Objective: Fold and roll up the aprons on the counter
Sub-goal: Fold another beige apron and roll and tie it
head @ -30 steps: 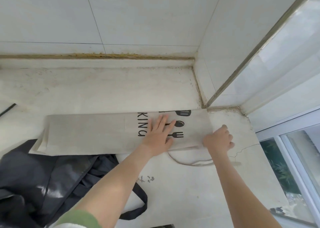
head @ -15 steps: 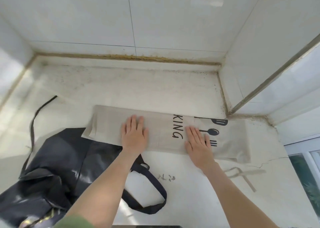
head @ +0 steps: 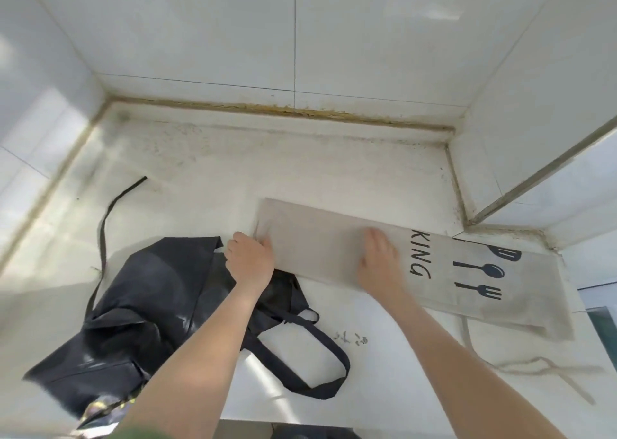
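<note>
Beige cloth, the beige apron (head: 317,245), lies on the counter (head: 267,165) folded into 1 long narrow strip, stretching from the left hand (head: 248,261) past the right hand (head: 380,265) and on to its printed end beyond that hand's outer side. The left hand sits at the strip's plain end with its fingers curled over the edge, gripping the cloth; this looks like the grip for starting the roll from that end. The right hand lies on the plain cloth with its fingers out, holding nothing; the blur hides finer detail. It probably pins the layers so the fold stays aligned while the end is turned. The black apron (head: 150,298) sits crumpled under and outside the left forearm, not yet folded, its edge just beside the gripped end. A beige strap (head: 534,368) trails loose on the counter outside the right forearm.

Compared with 0.5 s ago, both hands are no longer flat: the left has slid from inside the strip to its end and closed on it, and the right has moved off the lettering onto plain cloth.
</note>
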`<move>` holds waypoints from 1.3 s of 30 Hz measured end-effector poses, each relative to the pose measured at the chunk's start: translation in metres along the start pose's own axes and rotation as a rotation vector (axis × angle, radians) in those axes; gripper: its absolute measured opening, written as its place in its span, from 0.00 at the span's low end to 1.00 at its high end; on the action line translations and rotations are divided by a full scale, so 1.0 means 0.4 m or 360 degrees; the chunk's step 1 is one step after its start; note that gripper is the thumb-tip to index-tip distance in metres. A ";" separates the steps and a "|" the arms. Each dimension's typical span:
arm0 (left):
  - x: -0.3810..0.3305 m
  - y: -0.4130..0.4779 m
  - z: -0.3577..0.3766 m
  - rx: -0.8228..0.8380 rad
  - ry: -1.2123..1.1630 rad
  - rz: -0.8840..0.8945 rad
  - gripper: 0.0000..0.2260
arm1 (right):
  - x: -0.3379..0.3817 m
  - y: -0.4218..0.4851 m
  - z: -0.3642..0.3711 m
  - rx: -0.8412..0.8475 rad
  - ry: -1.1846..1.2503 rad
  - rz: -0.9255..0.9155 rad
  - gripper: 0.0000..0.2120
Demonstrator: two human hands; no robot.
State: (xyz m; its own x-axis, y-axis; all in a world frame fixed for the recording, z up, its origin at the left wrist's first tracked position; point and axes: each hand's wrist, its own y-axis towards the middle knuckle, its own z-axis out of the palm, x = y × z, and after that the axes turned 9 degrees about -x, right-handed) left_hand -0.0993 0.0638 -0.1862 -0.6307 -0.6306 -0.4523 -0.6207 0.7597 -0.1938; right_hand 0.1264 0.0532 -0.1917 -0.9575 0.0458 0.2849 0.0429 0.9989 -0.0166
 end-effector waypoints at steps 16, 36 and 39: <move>0.029 0.085 -0.045 0.0173 -0.0191 0.0358 0.23 | 0.222 0.014 0.127 0.0327 -0.0024 -0.0321 0.45; 0.030 0.127 -0.074 0.0487 -0.0327 -0.0042 0.20 | 0.198 -0.003 0.149 0.0110 -0.0251 -0.0395 0.26; 0.028 0.143 -0.085 0.0661 -0.0239 0.0047 0.08 | 0.214 0.002 0.148 0.0065 -0.0253 -0.0498 0.22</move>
State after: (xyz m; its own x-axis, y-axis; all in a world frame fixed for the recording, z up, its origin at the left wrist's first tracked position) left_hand -0.1575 0.0947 -0.1727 -0.5515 -0.6009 -0.5786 -0.3443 0.7958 -0.4982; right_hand 0.0274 0.0577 -0.2242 -0.9551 -0.2666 0.1293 -0.2678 0.9634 0.0088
